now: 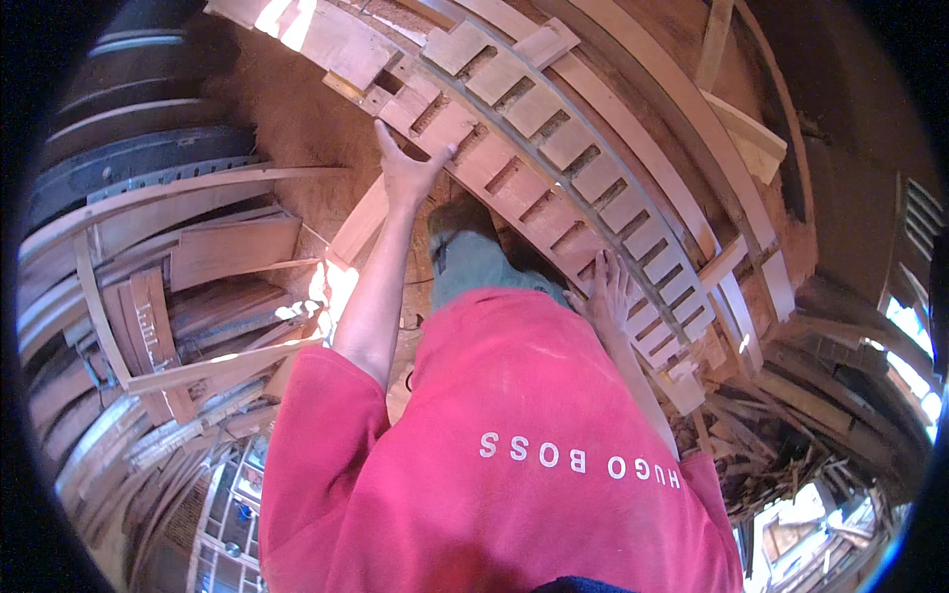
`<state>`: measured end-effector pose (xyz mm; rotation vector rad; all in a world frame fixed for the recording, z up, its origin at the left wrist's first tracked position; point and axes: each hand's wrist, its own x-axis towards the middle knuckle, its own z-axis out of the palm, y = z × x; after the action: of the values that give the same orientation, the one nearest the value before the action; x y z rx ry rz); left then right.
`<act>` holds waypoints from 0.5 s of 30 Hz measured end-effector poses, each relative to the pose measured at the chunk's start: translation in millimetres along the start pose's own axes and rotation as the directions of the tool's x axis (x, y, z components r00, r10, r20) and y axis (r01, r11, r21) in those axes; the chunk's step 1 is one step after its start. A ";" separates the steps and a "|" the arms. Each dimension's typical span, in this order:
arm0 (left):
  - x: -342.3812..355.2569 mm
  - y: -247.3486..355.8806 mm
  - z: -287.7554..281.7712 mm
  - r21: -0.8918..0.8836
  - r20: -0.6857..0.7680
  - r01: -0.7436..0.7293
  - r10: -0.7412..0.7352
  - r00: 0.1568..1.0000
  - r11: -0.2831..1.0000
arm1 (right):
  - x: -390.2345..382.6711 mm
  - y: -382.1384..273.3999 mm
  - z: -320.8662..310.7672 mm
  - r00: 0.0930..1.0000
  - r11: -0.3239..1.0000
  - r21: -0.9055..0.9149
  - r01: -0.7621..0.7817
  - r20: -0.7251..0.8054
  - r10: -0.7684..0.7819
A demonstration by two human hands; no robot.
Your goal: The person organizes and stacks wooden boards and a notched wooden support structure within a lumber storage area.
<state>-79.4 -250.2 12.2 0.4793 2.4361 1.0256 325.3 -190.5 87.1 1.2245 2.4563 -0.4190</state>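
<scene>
Two long slotted wooden pieces lie side by side across the upper middle, a dark seam between them. The nearer slotted board [484,160] runs closest to me; the farther slotted board [534,108] lies just beyond it. My left hand [408,176] is at the near edge of the nearer board, thumb and a finger spread wide; its other fingers are hard to see. Farther right, my right hand [607,289] rests flat on the same board, fingers stretched out. Neither hand visibly grips a tool.
Plain wooden strips [643,104] lie beyond the slotted boards, with a short crosspiece [547,43] over them. To the left stands a wooden frame [99,311] among stacked planks [237,249]. Scrap wood [751,430] is heaped at the right. Sawdust covers the ground [297,109].
</scene>
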 end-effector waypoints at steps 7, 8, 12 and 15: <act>2.1 22.7 -5.7 0.235 0.139 0.130 -0.165 0.976 0.963 | 15.2 -35.0 -2.1 0.952 0.951 -0.045 -0.306 -0.018 0.305; 1.8 21.7 -5.6 0.264 0.124 0.130 -0.168 0.978 0.956 | 18.2 -37.5 -5.1 0.950 0.948 -0.051 -0.313 -0.019 0.313; 2.4 15.9 -5.2 0.138 0.094 0.157 -0.171 0.981 0.978 | 28.8 -46.0 -21.0 0.935 0.932 -0.127 -0.340 0.059 0.349; 6.7 11.5 -3.4 0.114 0.119 0.134 -0.148 0.982 0.984 | 29.3 -42.1 -15.8 0.938 0.928 -0.160 -0.335 0.038 0.345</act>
<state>-85.1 -241.3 21.0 0.3875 2.3804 0.7870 271.9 -187.8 92.4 1.5070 2.1175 -0.1696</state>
